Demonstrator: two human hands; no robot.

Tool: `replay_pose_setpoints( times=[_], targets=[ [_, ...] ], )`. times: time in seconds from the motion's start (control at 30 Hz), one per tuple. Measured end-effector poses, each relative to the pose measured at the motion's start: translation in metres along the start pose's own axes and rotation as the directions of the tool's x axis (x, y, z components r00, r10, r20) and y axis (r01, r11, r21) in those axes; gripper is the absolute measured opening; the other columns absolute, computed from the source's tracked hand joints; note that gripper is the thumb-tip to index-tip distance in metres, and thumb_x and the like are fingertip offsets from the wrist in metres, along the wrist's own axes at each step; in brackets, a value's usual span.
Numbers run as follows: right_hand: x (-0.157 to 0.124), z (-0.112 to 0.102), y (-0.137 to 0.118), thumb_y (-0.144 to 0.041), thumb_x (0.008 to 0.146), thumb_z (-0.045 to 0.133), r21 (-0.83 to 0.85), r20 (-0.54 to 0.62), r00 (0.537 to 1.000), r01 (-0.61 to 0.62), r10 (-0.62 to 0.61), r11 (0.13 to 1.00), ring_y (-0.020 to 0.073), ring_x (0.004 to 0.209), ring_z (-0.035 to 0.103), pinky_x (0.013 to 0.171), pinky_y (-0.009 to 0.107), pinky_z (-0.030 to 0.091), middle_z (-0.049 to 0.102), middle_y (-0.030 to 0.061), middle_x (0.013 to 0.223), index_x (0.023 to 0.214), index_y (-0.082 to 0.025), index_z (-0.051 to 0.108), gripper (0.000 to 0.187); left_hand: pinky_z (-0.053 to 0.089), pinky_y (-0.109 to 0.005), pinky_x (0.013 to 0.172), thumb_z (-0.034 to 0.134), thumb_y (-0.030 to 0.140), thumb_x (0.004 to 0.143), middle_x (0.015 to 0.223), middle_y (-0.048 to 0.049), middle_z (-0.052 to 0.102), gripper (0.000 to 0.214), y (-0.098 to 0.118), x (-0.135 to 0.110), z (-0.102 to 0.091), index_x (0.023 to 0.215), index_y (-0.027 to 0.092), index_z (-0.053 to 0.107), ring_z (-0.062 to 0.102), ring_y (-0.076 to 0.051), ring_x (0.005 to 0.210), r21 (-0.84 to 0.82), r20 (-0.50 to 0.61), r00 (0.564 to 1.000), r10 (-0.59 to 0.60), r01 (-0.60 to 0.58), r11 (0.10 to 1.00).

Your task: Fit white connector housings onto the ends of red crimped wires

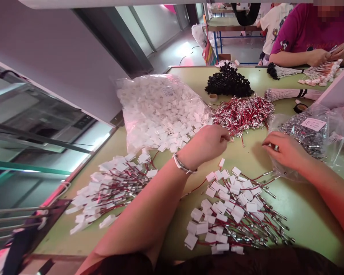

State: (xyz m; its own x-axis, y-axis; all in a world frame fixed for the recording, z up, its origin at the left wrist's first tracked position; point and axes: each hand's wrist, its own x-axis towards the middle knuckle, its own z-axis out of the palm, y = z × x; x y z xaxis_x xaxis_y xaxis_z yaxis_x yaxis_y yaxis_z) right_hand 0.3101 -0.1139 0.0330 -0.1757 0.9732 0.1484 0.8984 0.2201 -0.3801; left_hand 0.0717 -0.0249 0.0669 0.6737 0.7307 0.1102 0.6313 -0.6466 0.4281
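My left hand [208,143] is curled closed at the near edge of a pile of short red wires [240,114] with metal ends. A small metal end shows beside its fingertips; what they pinch, if anything, I cannot make out. To the right, my right hand [288,149] has its fingers bent together beside a clear bag of small metal parts [304,131]. Whatever lies between those fingertips is too small to tell. Below the hands spreads a heap of white connector housings [236,212] with red wires and metal ends. A similar heap [109,189] lies left of my left forearm.
A big clear bag of white housings [163,110] lies open behind my left hand. Farther back are a black pile of small parts [229,82], a tape roll [213,97] and wire bundles [295,94]. A co-worker [312,42] handles wires across the table.
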Motion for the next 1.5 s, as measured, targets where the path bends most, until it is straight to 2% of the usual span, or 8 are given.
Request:
replay_pose_setpoints(
  times=[0.13,0.2,0.43,0.8,1.07,1.2,1.3,1.5],
  targets=[
    [-0.004,0.008,-0.023,-0.022,0.086,0.048,0.286,0.054,0.988,0.125,-0.146,0.950,0.0171,0.090,0.060,0.068,0.030,0.049,0.056,0.0114,0.124,0.088,-0.019,0.061,0.014,0.045,-0.025,0.061,0.048,0.013,0.070,0.072,-0.0020,0.066,0.021,0.020,-0.003,0.016,0.075,0.016,0.068,0.055,-0.010,0.062,-0.376,-0.077,0.996,0.040,-0.066,0.924],
    [-0.005,0.013,-0.032,-0.020,0.087,0.047,0.283,0.084,0.977,0.165,-0.196,0.945,0.0173,0.088,0.059,0.073,0.033,0.048,0.060,0.0123,0.113,0.088,-0.018,0.060,0.014,0.046,-0.025,0.062,0.053,0.015,0.072,0.074,-0.0030,0.067,0.016,0.027,-0.004,0.024,0.075,0.015,0.068,0.055,-0.010,0.064,-0.536,-0.086,0.996,-0.033,-0.018,0.844],
    [-0.004,0.014,-0.034,-0.021,0.088,0.048,0.301,0.053,0.983,0.150,-0.174,0.942,0.0148,0.076,0.055,0.070,0.031,0.045,0.060,0.0043,0.082,0.080,-0.019,0.056,0.011,0.049,-0.026,0.068,0.066,0.022,0.071,0.079,-0.0030,0.068,0.011,0.024,-0.001,0.045,0.080,0.015,0.067,0.057,-0.009,0.067,-0.920,0.096,0.987,-0.125,0.136,0.367],
    [-0.003,0.015,-0.028,-0.023,0.086,0.048,0.142,0.075,0.985,0.142,-0.153,0.980,0.0188,0.080,0.056,0.072,0.035,0.045,0.061,0.0077,0.084,0.081,-0.019,0.058,0.012,0.049,-0.025,0.065,0.068,0.023,0.073,0.075,-0.0021,0.068,0.009,0.021,0.000,0.050,0.076,0.016,0.068,0.057,-0.009,0.066,-0.847,0.070,0.986,-0.149,0.138,0.513],
    [-0.003,0.013,-0.026,-0.025,0.086,0.050,0.483,0.023,0.999,0.031,-0.048,0.875,0.0148,0.079,0.060,0.072,0.031,0.047,0.067,0.0046,0.091,0.083,-0.021,0.059,0.011,0.053,-0.032,0.079,0.062,0.029,0.080,0.077,-0.0036,0.071,0.013,0.021,0.000,0.047,0.080,0.017,0.068,0.064,-0.013,0.077,-0.943,0.012,0.994,-0.112,0.048,0.329],
    [-0.004,0.009,-0.023,-0.033,0.089,0.049,0.486,-0.113,0.975,-0.113,0.190,0.867,0.0131,0.062,0.057,0.060,0.028,0.045,0.064,0.0007,0.073,0.088,-0.021,0.059,0.015,0.051,-0.028,0.072,0.061,0.030,0.081,0.080,-0.0040,0.071,0.017,0.020,0.000,0.049,0.088,0.018,0.072,0.061,-0.011,0.072,-0.818,-0.090,0.988,-0.122,-0.004,0.575],
    [-0.004,0.008,-0.026,-0.033,0.088,0.051,0.370,-0.204,0.967,-0.070,0.155,0.926,0.0129,0.061,0.055,0.059,0.028,0.043,0.063,0.0006,0.071,0.087,-0.021,0.060,0.015,0.048,-0.025,0.063,0.064,0.031,0.077,0.077,-0.0039,0.070,0.015,0.020,0.000,0.053,0.078,0.018,0.073,0.058,-0.011,0.067,-0.710,-0.086,0.993,-0.080,-0.005,0.704],
    [-0.007,0.016,-0.031,-0.031,0.089,0.050,0.263,-0.189,0.980,-0.002,0.054,0.965,0.0123,0.062,0.055,0.060,0.028,0.041,0.064,0.0001,0.069,0.083,-0.021,0.063,0.017,0.040,-0.024,0.053,0.060,0.034,0.078,0.064,-0.0011,0.064,0.021,0.021,-0.002,0.056,0.071,0.017,0.071,0.050,-0.009,0.058,-0.648,-0.071,0.996,-0.060,-0.001,0.762]
  ],
)
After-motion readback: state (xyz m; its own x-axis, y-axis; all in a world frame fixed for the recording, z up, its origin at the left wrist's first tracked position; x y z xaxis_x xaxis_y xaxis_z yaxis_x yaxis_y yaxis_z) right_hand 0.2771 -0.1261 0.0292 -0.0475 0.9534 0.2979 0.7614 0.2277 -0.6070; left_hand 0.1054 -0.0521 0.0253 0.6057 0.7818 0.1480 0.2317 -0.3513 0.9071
